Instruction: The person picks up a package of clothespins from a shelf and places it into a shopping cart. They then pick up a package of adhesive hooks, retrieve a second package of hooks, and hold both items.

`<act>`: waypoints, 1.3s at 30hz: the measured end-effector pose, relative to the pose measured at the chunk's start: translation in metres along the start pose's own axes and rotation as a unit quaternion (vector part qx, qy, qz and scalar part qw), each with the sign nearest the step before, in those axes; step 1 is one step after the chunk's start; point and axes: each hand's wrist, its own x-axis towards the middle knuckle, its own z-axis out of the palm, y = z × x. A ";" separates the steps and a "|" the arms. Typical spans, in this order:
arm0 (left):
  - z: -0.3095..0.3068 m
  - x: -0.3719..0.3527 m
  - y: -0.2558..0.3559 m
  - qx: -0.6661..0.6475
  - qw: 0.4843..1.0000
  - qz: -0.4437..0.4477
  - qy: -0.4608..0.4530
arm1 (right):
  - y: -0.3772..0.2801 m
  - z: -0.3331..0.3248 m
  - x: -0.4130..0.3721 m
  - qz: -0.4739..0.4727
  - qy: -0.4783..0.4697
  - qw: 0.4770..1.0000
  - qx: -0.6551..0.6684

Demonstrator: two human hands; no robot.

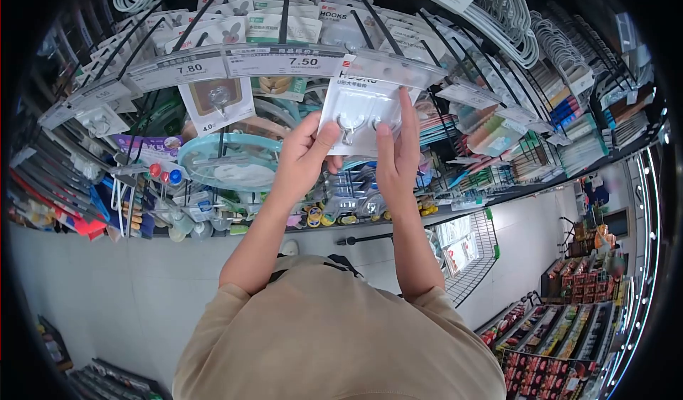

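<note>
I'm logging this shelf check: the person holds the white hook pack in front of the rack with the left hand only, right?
Not quite. The head view shows both hands on it: the left hand grips the white hook pack at its left edge and the right hand at its right edge, in front of the rack.

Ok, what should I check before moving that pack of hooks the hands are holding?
1. Left hand grips the hook pack: ok, thumb on its front.
2. Right hand grips it too: ok, fingers behind, thumb in front.
3. Pack's top free of the rack: cannot tell, a clear label strip covers it.
4. Price tag nearby readable: ok, it says 7.50.
</note>
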 end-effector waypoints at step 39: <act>-0.020 -0.023 -0.034 -0.020 0.996 -0.067 0.046 | 0.050 0.036 0.039 0.011 0.017 0.981 -0.190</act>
